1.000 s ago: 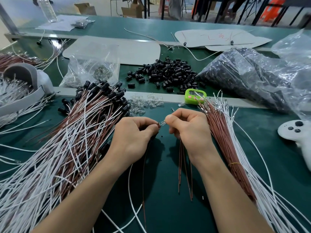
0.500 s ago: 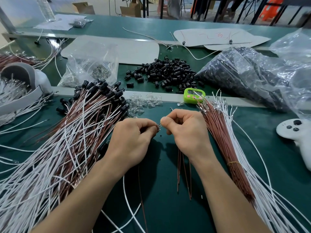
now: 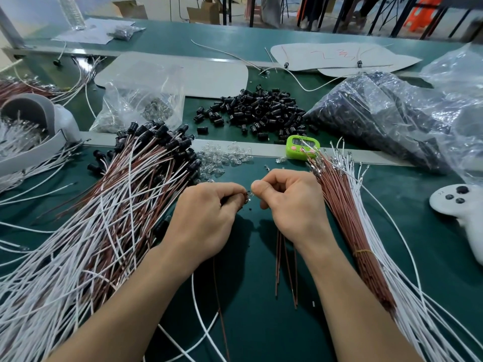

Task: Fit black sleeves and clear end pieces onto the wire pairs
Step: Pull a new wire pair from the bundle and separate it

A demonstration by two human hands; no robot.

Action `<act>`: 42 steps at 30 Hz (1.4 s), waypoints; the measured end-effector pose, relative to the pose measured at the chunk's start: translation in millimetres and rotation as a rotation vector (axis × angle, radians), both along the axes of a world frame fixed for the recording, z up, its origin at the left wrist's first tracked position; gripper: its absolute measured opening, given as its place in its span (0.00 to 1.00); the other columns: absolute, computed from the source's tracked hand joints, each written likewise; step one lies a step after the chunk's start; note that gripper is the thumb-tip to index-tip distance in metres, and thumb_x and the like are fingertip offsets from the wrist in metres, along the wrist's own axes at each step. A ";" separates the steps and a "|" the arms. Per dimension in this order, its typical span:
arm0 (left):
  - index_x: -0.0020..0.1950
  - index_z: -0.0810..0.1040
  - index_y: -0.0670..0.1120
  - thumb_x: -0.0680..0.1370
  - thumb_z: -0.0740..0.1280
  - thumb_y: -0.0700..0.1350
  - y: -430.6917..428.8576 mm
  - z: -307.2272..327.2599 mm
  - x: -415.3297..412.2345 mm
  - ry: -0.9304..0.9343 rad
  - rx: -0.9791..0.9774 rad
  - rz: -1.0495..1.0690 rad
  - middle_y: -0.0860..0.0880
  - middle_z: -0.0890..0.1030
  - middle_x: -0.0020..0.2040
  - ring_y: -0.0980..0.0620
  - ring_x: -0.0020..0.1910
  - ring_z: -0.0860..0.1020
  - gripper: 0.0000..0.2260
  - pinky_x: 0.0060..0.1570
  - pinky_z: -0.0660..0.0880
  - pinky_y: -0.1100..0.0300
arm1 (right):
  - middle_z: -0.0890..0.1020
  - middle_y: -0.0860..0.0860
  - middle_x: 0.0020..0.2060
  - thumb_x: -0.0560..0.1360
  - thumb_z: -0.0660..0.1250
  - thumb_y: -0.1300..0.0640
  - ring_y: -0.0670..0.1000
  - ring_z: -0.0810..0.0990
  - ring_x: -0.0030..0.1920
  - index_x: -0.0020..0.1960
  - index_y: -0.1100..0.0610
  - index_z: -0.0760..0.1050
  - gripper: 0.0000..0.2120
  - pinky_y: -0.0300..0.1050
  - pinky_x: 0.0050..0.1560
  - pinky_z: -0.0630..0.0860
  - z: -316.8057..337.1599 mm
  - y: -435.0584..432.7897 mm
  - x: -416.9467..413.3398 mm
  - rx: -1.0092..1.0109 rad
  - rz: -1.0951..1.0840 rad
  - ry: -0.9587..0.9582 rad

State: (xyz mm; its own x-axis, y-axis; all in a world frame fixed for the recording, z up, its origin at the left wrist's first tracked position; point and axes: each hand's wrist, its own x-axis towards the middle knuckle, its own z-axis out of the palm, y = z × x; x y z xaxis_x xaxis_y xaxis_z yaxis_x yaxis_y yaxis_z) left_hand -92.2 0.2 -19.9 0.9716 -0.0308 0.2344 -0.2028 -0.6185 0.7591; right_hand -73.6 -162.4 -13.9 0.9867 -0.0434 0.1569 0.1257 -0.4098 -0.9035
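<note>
here, left hand (image 3: 206, 218) grip pinching wire pair (image 3: 220, 309), right hand (image 3: 290, 202) grip pinching clear end piece (image 3: 250, 196)

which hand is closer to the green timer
Right. The right hand, pinching the clear end piece, sits just below the green timer in view; the left hand, gripping the wire pair, is lower and further left.

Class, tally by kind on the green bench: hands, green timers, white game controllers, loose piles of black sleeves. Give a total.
Hands: 2 (left hand, right hand)
Green timer: 1
White game controller: 1
Loose pile of black sleeves: 1
Total: 5
</note>
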 end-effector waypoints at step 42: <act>0.37 0.83 0.49 0.80 0.68 0.36 1.0 3.0 7.4 0.237 -0.322 -0.096 0.51 0.83 0.34 0.55 0.35 0.81 0.14 0.41 0.76 0.62 | 0.68 0.48 0.22 0.64 0.66 0.56 0.49 0.61 0.26 0.24 0.53 0.68 0.12 0.40 0.27 0.58 4.7 -6.6 -0.4 0.292 0.090 0.291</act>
State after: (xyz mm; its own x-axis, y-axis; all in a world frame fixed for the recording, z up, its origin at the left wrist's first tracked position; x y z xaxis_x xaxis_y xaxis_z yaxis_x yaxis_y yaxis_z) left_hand -84.8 1.2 -16.9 0.9962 -0.0850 0.0171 -0.0442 -0.3282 0.9436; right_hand -74.1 -169.0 -9.2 0.9900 0.0438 -0.1345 -0.1278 -0.1301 -0.9832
